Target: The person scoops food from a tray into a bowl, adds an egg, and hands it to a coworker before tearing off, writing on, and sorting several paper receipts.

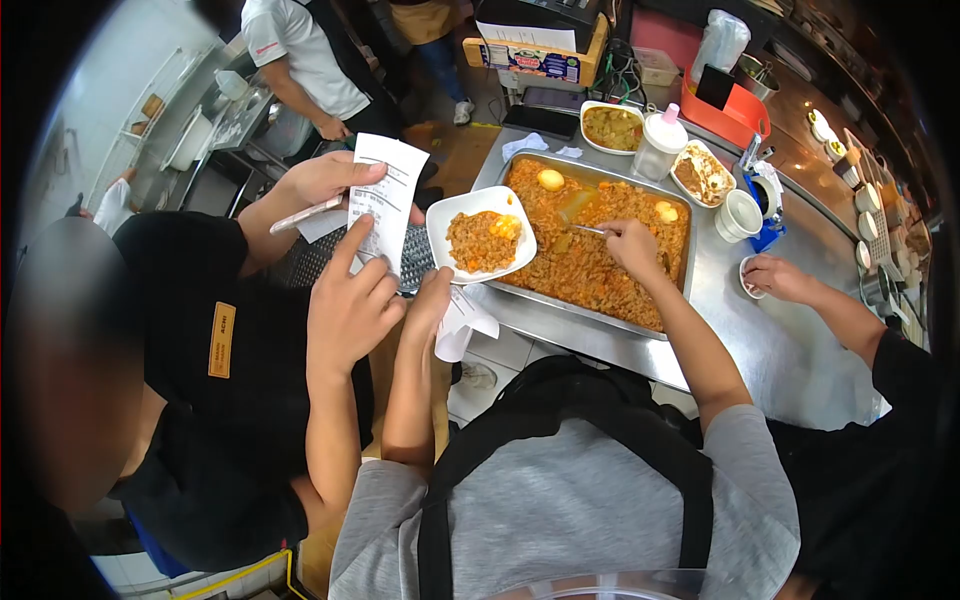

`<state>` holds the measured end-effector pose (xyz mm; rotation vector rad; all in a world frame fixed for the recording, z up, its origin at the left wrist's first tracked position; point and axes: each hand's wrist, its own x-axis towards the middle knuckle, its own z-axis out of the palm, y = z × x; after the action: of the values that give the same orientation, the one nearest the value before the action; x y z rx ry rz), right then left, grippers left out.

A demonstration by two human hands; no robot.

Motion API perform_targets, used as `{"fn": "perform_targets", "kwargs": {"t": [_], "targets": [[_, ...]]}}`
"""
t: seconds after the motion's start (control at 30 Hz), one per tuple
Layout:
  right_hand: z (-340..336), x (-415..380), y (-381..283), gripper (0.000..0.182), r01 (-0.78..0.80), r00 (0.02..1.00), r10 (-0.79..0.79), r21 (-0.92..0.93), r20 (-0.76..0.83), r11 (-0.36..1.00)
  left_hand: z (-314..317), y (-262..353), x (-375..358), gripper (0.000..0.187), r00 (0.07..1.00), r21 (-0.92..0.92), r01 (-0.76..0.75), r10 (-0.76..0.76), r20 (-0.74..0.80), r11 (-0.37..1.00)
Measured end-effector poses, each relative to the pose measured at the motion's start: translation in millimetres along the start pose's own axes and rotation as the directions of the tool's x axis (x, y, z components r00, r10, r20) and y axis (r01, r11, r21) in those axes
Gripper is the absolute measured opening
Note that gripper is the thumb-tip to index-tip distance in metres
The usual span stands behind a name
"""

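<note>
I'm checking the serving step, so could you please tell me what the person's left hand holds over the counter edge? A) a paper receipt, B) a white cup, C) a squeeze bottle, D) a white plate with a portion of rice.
D: the left hand grips the white plate of rice from below, while the right hand holds a spoon in the tray; the receipt is in a co-worker's hands.

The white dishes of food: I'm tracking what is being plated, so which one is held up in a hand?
The square white plate of rice, held by the left hand beside the big tray. The other two dishes sit on the counter beyond it.
</note>
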<state>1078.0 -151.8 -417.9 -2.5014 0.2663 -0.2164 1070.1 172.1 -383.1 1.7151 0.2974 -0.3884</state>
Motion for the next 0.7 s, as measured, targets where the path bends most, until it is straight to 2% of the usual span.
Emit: {"fn": "perform_targets", "kwargs": {"t": [0.07, 0.1, 0.17, 0.2, 0.33, 0.4, 0.43, 0.47, 0.5, 0.57, 0.7], "targets": [[-12.1, 4.0, -2.8, 0.023, -0.100, 0.993, 0.089, 0.138, 0.081, 0.985, -1.4, -6.5, 4.3, 0.031, 0.999, 0.044, 0.002, 0.000, -0.038, 0.999], [-21.4, 4.7, -8.7, 0.023, -0.096, 0.993, 0.086, 0.137, 0.082, 0.986, -0.8, -7.6, 4.9, 0.030, 1.000, 0.043, -0.010, 0.011, -0.028, 0.999], [-42.3, 4.6, -22.1, 0.022, -0.223, 0.967, 0.191, 0.197, 0.171, 0.955, 0.9, -9.5, 6.0, 0.030, 0.999, 0.045, -0.032, 0.033, -0.007, 0.998], [-48.9, 4.0, -26.8, 0.022, -0.222, 0.967, 0.189, 0.197, 0.172, 0.955, 2.1, -9.8, 6.2, 0.030, 0.999, 0.047, -0.043, 0.043, 0.004, 0.998], [-80.6, -8.0, -59.4, 0.022, -0.043, 0.997, 0.030, 0.196, 0.069, 0.980, 8.2, -9.9, 6.9, 0.030, 0.995, 0.056, -0.089, 0.086, 0.049, 0.994], [-79.1, -18.2, -71.3, 0.022, 0.014, 0.999, -0.022, 0.174, 0.045, 0.985, 16.4, -4.3, 3.1, 0.030, 0.997, 0.032, -0.052, 0.049, 0.065, 0.998], [-71.9, -22.1, -72.4, 0.021, 0.256, 0.962, -0.246, 0.085, -0.116, 0.963, 21.2, -1.6, 1.1, 0.031, 0.997, 0.008, -0.013, 0.012, 0.082, 1.000], [-68.7, -26.7, -75.6, 0.021, 0.469, 0.850, -0.463, -0.042, -0.250, 0.882, 26.8, 1.3, -2.3, 0.032, 0.993, 0.008, -0.078, 0.077, 0.084, 0.997], [-70.0, -30.7, -79.0, 0.021, 0.468, 0.850, -0.462, -0.043, -0.253, 0.883, 30.3, 1.4, -2.1, 0.032, 0.993, 0.009, -0.080, 0.079, 0.086, 0.997], [-78.6, -38.1, -86.4, 0.028, 0.578, 0.735, -0.642, -0.290, -0.221, 0.762, 36.3, 3.5, -1.8, 0.032, 0.984, -0.073, -0.092, 0.102, 0.147, 0.993], [-87.3, -49.8, -87.2, 0.031, 0.624, 0.657, -0.710, -0.348, -0.252, 0.700, 45.7, 12.8, -11.5, 0.033, 0.978, -0.118, -0.036, 0.059, 0.200, 0.992]]}}
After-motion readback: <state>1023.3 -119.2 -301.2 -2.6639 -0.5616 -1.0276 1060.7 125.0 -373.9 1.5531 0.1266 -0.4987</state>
